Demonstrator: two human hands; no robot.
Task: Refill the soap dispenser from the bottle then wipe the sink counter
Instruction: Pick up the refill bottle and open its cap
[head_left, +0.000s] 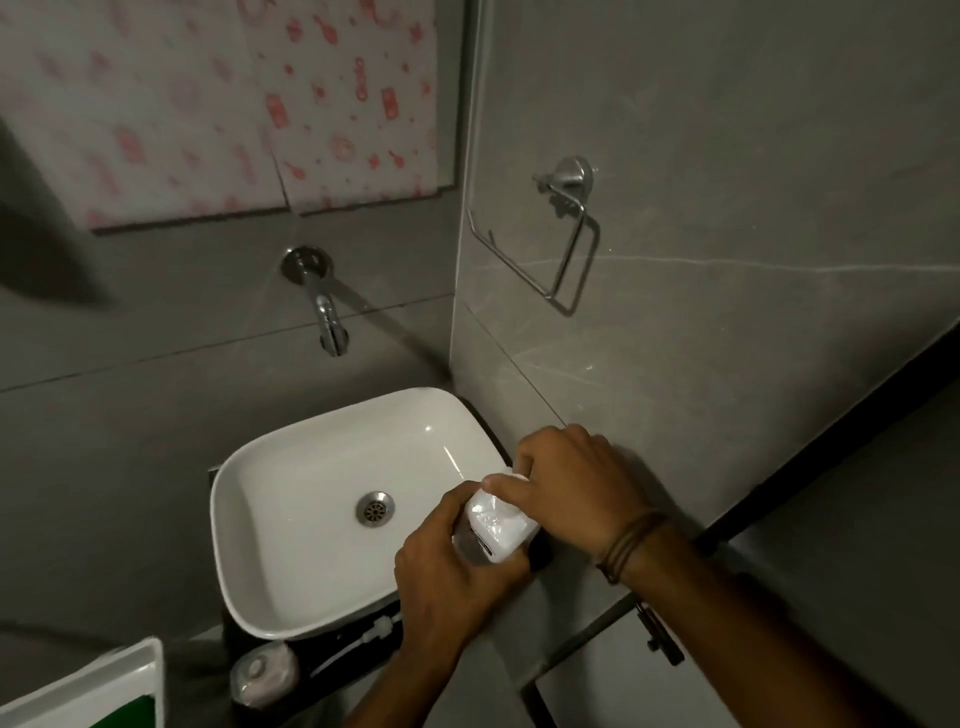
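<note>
Two hands held one small white plastic bottle (500, 525) tilted over white basin's (260, 519) right rim, left grip (457, 571) wrapped around its base, right grip (571, 483) pinching its top.

- White bottle (500, 525), tilted, gripped over the sink's (270, 457) right rim.
- Pump head (375, 630) with tube lies on the dark tabletop (332, 649) before the sink.

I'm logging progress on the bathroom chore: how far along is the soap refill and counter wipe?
Early stage. Done: a pump head lies on the dark counter below the sink, seemingly removed from the dispenser. In hand: the left hand holds a white bottle while the right hand grips its top; no pouring shows. Left: refilling, then wiping; no cloth is in either hand.
</note>
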